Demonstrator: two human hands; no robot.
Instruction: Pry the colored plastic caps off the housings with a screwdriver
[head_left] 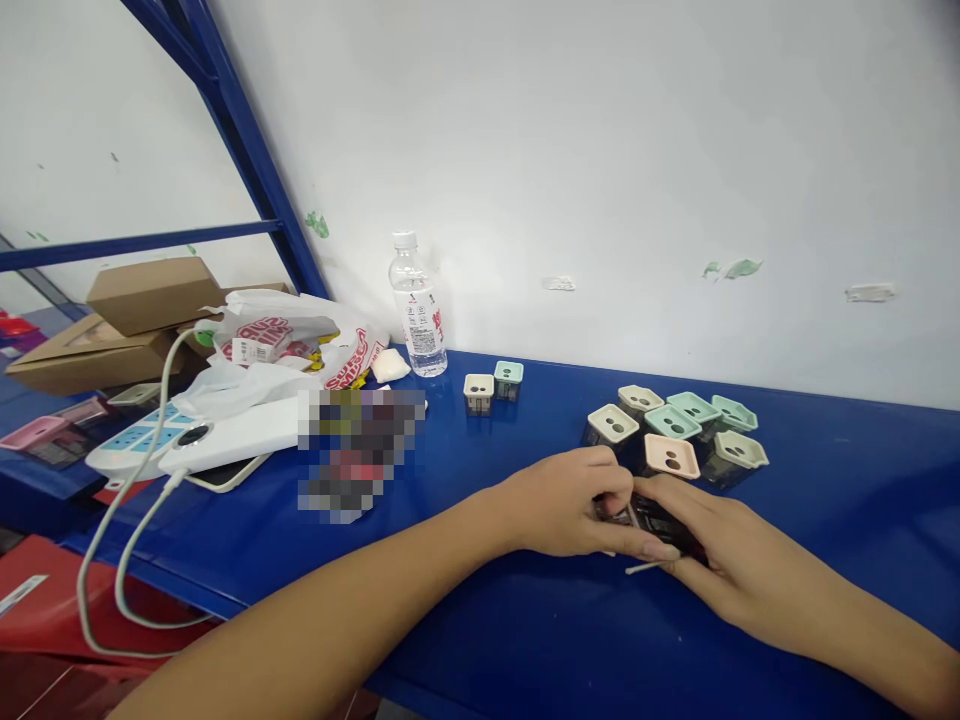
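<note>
The person's left hand [566,505] and right hand [731,545] are both clasped around a small dark object [651,520] near the front of the blue desk [847,480]. A thin white stick [643,568] pokes out below it. Small square pots with pastel lids [675,425] stand just beyond. The hands cover most of the object, so its shape is hard to make out. A pixelated patch [360,455] hides whatever lies left of them.

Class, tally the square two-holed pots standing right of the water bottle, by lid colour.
Cream square plastic lids: 4
Mint-green square plastic lids: 4
Pale pink square plastic lid: 1
Total: 9
</note>
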